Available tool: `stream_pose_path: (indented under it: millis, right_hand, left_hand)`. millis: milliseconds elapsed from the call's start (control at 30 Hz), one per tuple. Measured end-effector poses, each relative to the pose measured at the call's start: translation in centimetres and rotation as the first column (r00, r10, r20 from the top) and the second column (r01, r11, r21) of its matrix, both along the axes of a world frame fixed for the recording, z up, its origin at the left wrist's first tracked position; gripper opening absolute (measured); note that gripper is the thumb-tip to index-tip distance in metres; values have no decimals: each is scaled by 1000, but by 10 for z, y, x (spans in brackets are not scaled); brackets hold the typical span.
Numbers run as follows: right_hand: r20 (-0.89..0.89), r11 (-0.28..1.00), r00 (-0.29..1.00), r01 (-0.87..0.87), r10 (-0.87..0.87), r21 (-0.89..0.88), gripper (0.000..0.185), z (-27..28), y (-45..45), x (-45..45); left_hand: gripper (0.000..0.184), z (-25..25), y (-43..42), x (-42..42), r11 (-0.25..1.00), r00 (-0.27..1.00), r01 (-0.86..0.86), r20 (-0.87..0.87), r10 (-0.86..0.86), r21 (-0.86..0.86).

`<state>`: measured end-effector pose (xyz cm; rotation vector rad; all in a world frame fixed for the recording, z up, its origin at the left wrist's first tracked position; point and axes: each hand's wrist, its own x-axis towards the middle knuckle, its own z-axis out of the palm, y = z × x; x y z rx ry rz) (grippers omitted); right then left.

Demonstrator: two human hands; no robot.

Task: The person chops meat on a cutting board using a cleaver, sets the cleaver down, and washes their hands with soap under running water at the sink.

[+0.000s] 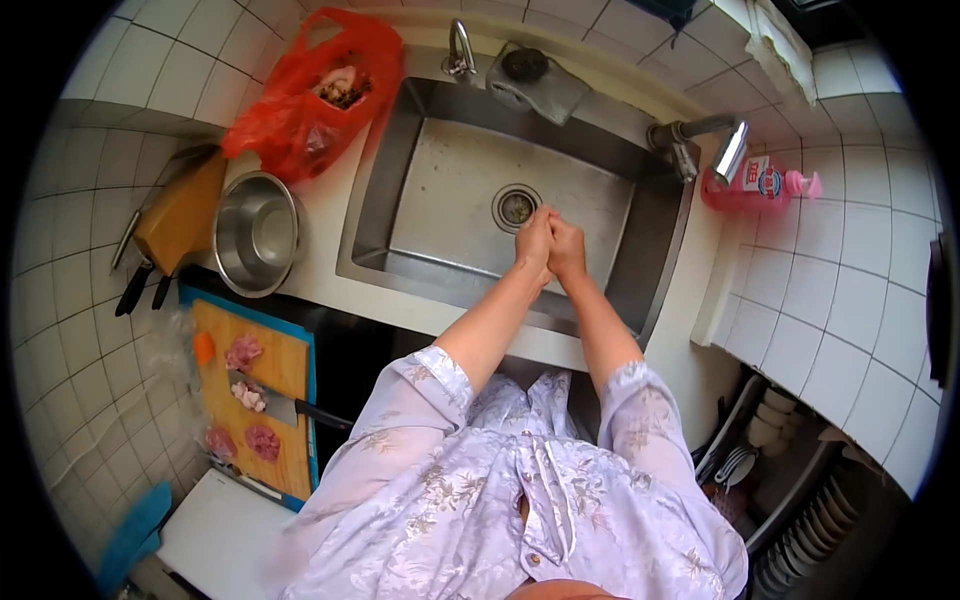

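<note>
Over the steel sink (450, 190), my left hand (534, 240) and my right hand (567, 248) are pressed together with fingers closed. They are just below and right of the round drain (517, 207). Whether anything lies between the palms is hidden. The faucet (733, 150) is at the sink's right edge, and a smaller curved tap (461, 50) stands behind the sink. A grey cloth (545, 92) with a dark scrubber (525, 65) lies on the back rim. A pink soap bottle (745, 185) is at the right.
Left of the sink are a red plastic bag (290, 125), a metal bowl (257, 234) and a knife block (180, 215). A cutting board (285, 350) lower left holds meat piles and a cleaver (280, 405). Dishes (810, 535) stand in a rack at lower right.
</note>
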<state>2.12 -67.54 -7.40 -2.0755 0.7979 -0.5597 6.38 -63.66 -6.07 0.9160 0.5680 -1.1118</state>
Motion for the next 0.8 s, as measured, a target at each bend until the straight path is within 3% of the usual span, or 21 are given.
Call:
stream_pose_path:
  millis: [67, 100, 133, 200, 233, 267, 300, 333, 400, 500, 633, 667, 700, 733, 767, 800]
  right_hand:
    - [-27, 998, 999, 48, -47, 46, 34, 13, -1, 13]
    - [-36, 995, 997, 72, -69, 66, 35, 21, -3, 22]
    - [-45, 992, 995, 95, -92, 84, 37, 28, -7, 30]
    - [-63, 987, 990, 129, -123, 101, 40, 38, -10, 41]
    - [194, 728, 929, 106, -316, 677, 40, 41, -10, 44]
    - [267, 231, 760, -158, -592, 960, 42, 45, -10, 47]
    - [300, 91, 691, -322, -657, 942, 55, 49, -7, 46]
    - [301, 97, 685, -319, -664, 943, 55, 63, -2, 45]
    - [303, -64, 554, -546, -775, 835, 67, 95, 7, 46]
    - [397, -14, 656, -528, -642, 849, 73, 83, -3, 35]
    - [511, 113, 708, -529, -488, 841, 72, 72, -2, 21]
    - [460, 229, 773, -399, -436, 888, 65, 67, 3, 19]
    - [399, 348, 831, -269, -388, 898, 59, 65, 7, 21]
    - [401, 346, 831, -272, -386, 898, 59, 64, 12, 23]
    - [366, 624, 902, -153, -228, 766, 57, 64, 20, 22]
    - [270, 843, 958, -68, -93, 533, 56, 65, 28, 18]
  left_hand:
    - [43, 19, -6, -4, 982, 973, -189, 132, 187, -1]
    - [64, 49, 3, 0, 983, 996, -76, 39, 84, -166]
    - [64, 34, 10, 6, 983, 997, -67, 38, 74, -169]
    - [69, 14, 18, 14, 761, 987, 154, 56, -153, -631]
    - [69, 18, 19, 12, 759, 986, 156, 50, -160, -632]
    - [69, 22, 19, 9, 746, 991, 101, -3, -137, -659]
    - [69, 39, 18, 10, 730, 992, 48, -55, -117, -682]
    - [69, 58, 20, 11, 727, 990, 55, -56, -127, -684]
    - [45, 89, 25, 9, 604, 990, -65, -125, -59, -795]
    - [40, 81, 21, 7, 622, 988, -104, -152, -24, -776]
    - [35, 25, 6, 6, 867, 999, -39, -34, 25, -497]
    - [33, 14, 5, 8, 921, 999, -12, 37, 28, -389]
    - [32, 4, 3, 12, 966, 985, 36, 172, 9, -256]
    - [31, -8, 2, 16, 992, 934, 92, 353, -56, -86]
    - [30, -20, 2, 23, 983, 823, 138, 539, -180, 118]
    - [36, -3, 5, 36, 790, 589, 316, 544, -598, 526]
